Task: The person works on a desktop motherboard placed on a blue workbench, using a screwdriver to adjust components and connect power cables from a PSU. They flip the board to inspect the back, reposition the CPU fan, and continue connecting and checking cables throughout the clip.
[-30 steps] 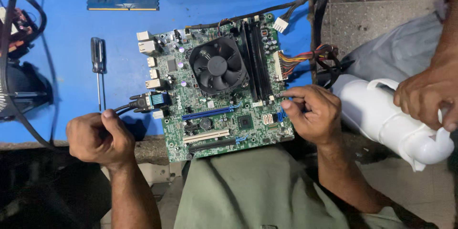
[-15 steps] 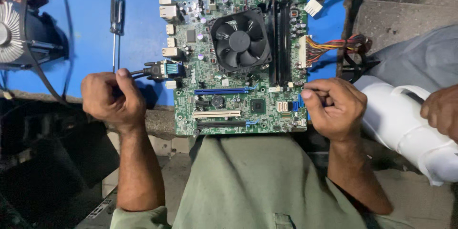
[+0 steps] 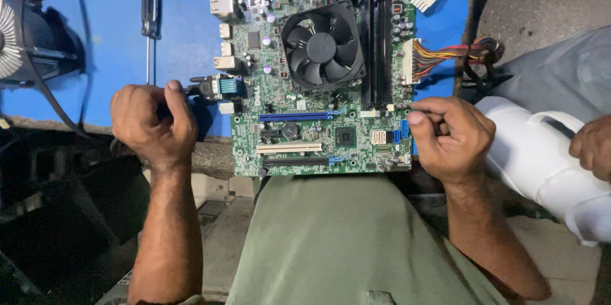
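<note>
A green computer motherboard (image 3: 299, 133) with a black cooling fan (image 3: 322, 47) lies on a blue table (image 3: 184, 0), its near edge overhanging my lap. My left hand (image 3: 153, 124) is closed around a dark cable whose blue-ended plug (image 3: 219, 86) sits at the board's left edge port. My right hand (image 3: 450, 136) rests at the board's right edge, fingers pinched beside the blue connectors (image 3: 401, 132); what it pinches is too small to tell.
A black-handled screwdriver (image 3: 150, 25) lies left of the board. A metal heatsink with cables (image 3: 25, 38) sits at far left. A bundle of coloured wires (image 3: 445, 54) plugs into the board's right side. Another person's hand (image 3: 592, 146) holds a white plastic jug (image 3: 541, 159) at right.
The view has shifted so the board and hands sit higher and more to the right in frame. My left hand stays closed on the cable; my right hand stays at the board's right edge.
</note>
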